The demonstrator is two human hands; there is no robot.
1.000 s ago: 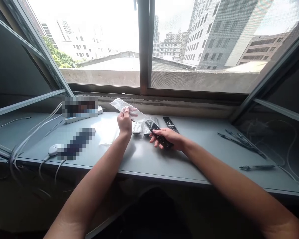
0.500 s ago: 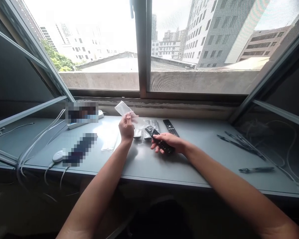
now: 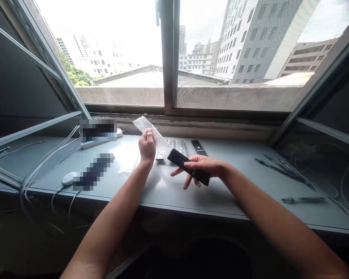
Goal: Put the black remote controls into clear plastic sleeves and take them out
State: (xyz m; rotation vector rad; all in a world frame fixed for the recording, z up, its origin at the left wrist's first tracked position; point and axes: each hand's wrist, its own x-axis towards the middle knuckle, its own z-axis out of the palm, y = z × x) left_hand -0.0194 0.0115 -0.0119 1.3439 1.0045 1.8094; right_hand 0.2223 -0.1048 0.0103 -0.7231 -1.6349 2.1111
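Observation:
My left hand [image 3: 147,144] pinches a clear plastic sleeve [image 3: 152,135] and holds it up above the grey desk [image 3: 163,186]. My right hand [image 3: 202,168] grips a black remote control [image 3: 188,167], lifted off the desk, its far end pointing at the sleeve's lower end. A second black remote [image 3: 199,147] lies on the desk behind my right hand. Bagged remotes [image 3: 174,147] lie flat between my hands near the window sill.
More clear sleeves [image 3: 127,159] lie left of my left hand. A white power strip [image 3: 116,133], a mouse [image 3: 67,178] and white cables [image 3: 40,166] are at the left. Pens and black cable ties [image 3: 285,166] lie at the right, another pen [image 3: 302,200] near the front edge.
My right hand has lifted the black remote off the desk and drawn it back out of the sleeve's mouth. My left hand keeps the sleeve raised.

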